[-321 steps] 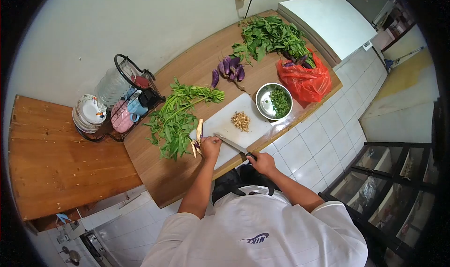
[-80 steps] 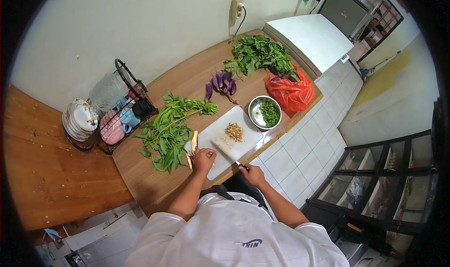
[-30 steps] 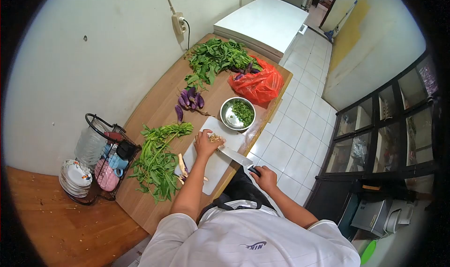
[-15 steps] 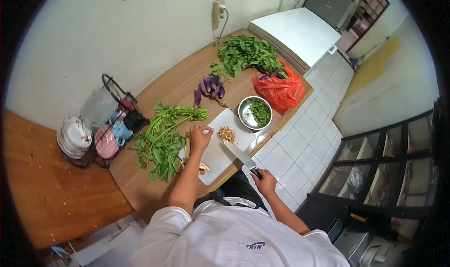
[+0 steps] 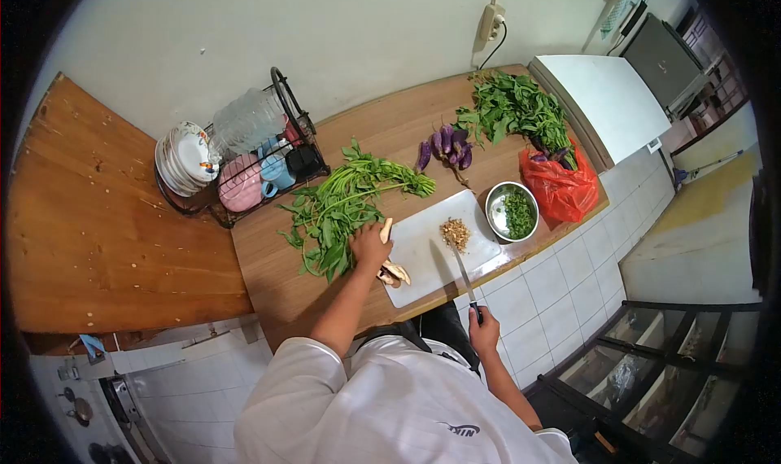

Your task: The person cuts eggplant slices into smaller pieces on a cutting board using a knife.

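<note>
My right hand (image 5: pixel 484 330) grips the black handle of a kitchen knife (image 5: pixel 465 278), its blade reaching over the white cutting board (image 5: pixel 423 262). Close to the blade tip lies a small heap of chopped light-brown bits (image 5: pixel 455 234). At the board's left edge, my left hand (image 5: pixel 370 246) closes around a pale slice with dark skin (image 5: pixel 386 230); its fingertips are partly hidden. More pale, dark-edged pieces (image 5: pixel 396 273) lie just below that hand. Leafy green stems (image 5: pixel 350 199) spread beside it. A steel bowl (image 5: pixel 490 212) with chopped greens stands at the board's right corner.
Purple eggplants (image 5: pixel 447 144) lie behind the board. At the far right are another bunch of greens (image 5: pixel 521 106) and a red plastic bag (image 5: pixel 561 189). A black wire rack (image 5: pixel 305 130) holds cups and plates (image 5: pixel 193 156) at left. The wooden table (image 5: pixel 382 118) meets the wall.
My left hand has moved from above the board to the pale pieces at its left edge. The knife has turned more upright in view, still in my right hand. The camera view has shifted.
</note>
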Available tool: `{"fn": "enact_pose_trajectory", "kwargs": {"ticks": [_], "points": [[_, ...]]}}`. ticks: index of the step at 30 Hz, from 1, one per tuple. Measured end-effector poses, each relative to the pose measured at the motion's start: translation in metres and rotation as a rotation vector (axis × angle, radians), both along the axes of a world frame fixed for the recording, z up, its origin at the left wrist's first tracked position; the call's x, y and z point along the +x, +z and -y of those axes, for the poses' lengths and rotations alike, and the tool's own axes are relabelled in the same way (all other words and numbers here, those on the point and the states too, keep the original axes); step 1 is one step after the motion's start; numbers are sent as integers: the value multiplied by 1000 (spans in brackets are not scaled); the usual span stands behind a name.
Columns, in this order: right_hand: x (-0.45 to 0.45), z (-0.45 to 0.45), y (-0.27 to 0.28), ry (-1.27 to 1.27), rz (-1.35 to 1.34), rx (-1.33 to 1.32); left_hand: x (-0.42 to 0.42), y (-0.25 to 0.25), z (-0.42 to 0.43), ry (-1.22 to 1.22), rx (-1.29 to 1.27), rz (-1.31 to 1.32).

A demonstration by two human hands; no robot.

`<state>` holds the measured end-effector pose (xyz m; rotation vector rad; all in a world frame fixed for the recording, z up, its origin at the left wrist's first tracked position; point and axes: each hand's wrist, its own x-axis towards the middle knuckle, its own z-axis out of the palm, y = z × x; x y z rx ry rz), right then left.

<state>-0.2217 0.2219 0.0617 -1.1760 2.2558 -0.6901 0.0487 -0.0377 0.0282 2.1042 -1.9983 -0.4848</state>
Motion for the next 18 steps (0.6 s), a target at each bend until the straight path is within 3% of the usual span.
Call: {"fn": "enact_pose_trajectory", "kwargs": {"ticks": [6,8,9,11,12,13,15,16,17,18], "points": [[2,7,-14,149,-67,133,-1,1,3,7,-98,16],[6,8,-10,137,-44,134,0,5,6,70,57,-248],[7,9,-9,128,-16,136,-4,1,7,65,55,-254],[10,11,-13,100,-12,121,-8,-15,10,-4,-148,-604],[12,11,-13,58,38,109,-15,-17,8,18,-49,-793],[13,10,-13,16,90,99,-23,-24,5,17,-48,-792],[15,12,-14,6,149,123,-37,-36,-3,198,241,-1117],[14,15,-13,-2,207,146,-38,-42,-9,223,364,-1071],[15,17,-12,-2,202,140,-39,-56,-14,153,250,-808],[18,19,-7,4,244,139,-38,-57,-22,129,210,-741]]}}
